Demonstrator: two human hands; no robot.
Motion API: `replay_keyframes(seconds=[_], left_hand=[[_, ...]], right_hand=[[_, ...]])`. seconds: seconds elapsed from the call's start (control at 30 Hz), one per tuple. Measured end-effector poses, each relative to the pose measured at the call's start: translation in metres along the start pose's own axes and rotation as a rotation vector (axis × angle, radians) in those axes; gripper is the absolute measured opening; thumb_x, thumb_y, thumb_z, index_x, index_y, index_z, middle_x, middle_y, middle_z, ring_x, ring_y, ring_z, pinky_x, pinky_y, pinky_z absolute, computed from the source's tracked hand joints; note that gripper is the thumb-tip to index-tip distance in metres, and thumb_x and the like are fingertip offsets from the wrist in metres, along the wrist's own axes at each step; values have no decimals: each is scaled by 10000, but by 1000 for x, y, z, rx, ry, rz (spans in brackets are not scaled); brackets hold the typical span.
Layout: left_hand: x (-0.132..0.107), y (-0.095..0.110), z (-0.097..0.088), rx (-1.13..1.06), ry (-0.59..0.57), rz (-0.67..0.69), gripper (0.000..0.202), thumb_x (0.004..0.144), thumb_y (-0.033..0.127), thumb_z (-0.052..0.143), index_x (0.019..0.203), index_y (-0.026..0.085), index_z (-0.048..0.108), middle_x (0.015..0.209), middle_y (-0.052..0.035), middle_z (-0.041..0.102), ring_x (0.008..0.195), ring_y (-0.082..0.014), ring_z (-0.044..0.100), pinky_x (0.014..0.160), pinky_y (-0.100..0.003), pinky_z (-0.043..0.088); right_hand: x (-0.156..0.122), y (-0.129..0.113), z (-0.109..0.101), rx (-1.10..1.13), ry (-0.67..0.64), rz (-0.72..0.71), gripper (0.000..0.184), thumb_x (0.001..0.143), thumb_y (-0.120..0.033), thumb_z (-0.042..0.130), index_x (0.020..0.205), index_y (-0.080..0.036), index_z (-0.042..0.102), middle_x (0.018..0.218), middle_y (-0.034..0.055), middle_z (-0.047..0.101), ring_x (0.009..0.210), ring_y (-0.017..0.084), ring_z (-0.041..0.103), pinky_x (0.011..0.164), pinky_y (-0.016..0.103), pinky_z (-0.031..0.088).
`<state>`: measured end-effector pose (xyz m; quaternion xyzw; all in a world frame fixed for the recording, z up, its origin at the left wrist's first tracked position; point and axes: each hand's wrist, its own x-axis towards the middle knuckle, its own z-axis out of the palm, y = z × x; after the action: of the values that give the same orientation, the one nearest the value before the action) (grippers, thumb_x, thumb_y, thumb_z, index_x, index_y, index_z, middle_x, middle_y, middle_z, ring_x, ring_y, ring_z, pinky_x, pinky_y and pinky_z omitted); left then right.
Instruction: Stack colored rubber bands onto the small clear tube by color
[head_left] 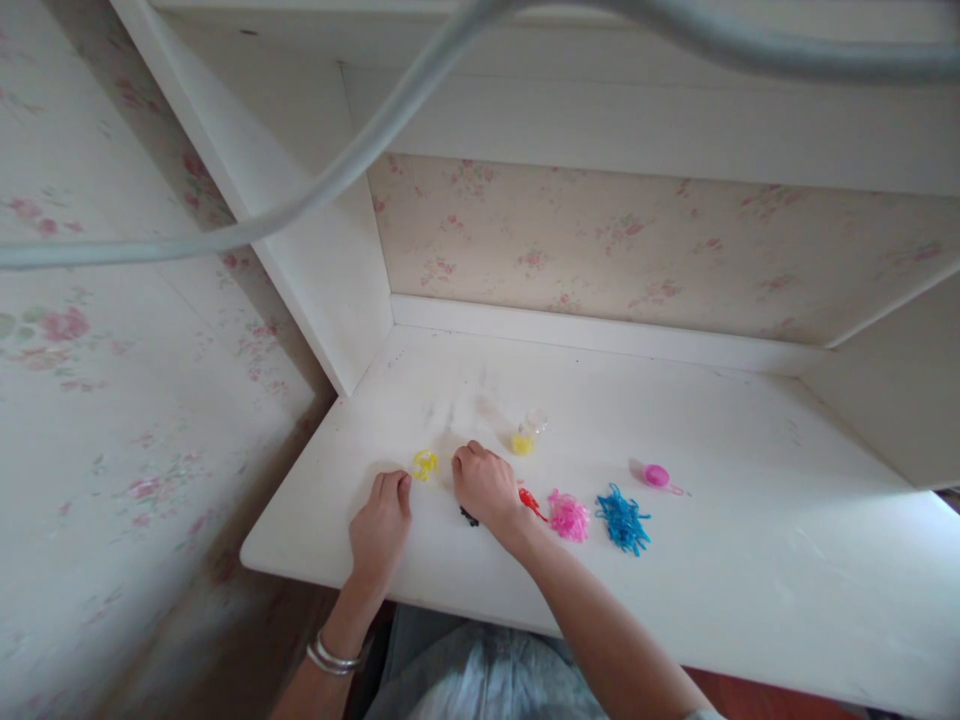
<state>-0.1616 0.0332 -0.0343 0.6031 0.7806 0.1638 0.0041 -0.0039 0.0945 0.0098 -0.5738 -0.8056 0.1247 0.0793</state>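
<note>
My left hand [382, 522] lies on the white desk [720, 580], fingers curled down, its fingertips touching a small yellow pile of rubber bands [425, 465]. My right hand [486, 484] rests beside it with the fingers bent under; what they hold, if anything, is hidden. A black pile [469, 517] shows under the right wrist. To the right lie a red pile [531, 501], a pink pile [568, 516] and a blue pile [623, 520]. A clear little jar with yellow bands [527, 436] lies on its side beyond the right hand.
A pink round lid [658, 476] lies right of the piles. White shelf walls enclose the desk at left [330, 270] and right. Flowered wallpaper covers the back. A grey cable [360, 150] crosses the top of the view.
</note>
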Motion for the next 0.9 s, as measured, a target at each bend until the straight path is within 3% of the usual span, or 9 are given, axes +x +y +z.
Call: replay_keyframes(seconds=[0.3,0.47,0.67,0.8,0.9], left_hand=[[-1,-3,3,-76,54,13,283,968,326,305,1022,196,550,1012,-34,621,805,-142,610,606,-241,411],[0,-7,6,-157,116,30,271,958,326,319,1013,192,548,992,-53,612,900,-180,604,712,-269,458],[1,-10,7,-290,162,37,253,947,324,343,991,191,553,972,-61,616,892,-180,600,784,-295,475],[-7,-1,2,-294,214,93,222,943,309,376,972,186,559,957,-58,621,894,-171,603,765,-276,483],[-15,18,-5,-329,245,188,178,932,292,423,991,194,560,964,-47,624,905,-151,609,777,-252,484]], right_hand=[[-15,5,-15,167,128,3,277,960,-271,366,925,-218,636,940,27,618,797,129,611,663,215,398],[-30,20,-34,315,341,-3,289,951,-269,375,924,-216,658,857,30,616,738,117,589,699,207,419],[-40,57,-64,384,608,67,287,928,-325,419,919,-196,675,802,31,605,621,104,543,637,214,420],[-38,77,-77,323,679,128,267,914,-327,441,934,-204,678,802,20,605,592,94,533,632,216,412],[-35,85,-80,263,687,136,265,911,-322,441,941,-211,679,805,21,605,617,102,536,639,217,403]])
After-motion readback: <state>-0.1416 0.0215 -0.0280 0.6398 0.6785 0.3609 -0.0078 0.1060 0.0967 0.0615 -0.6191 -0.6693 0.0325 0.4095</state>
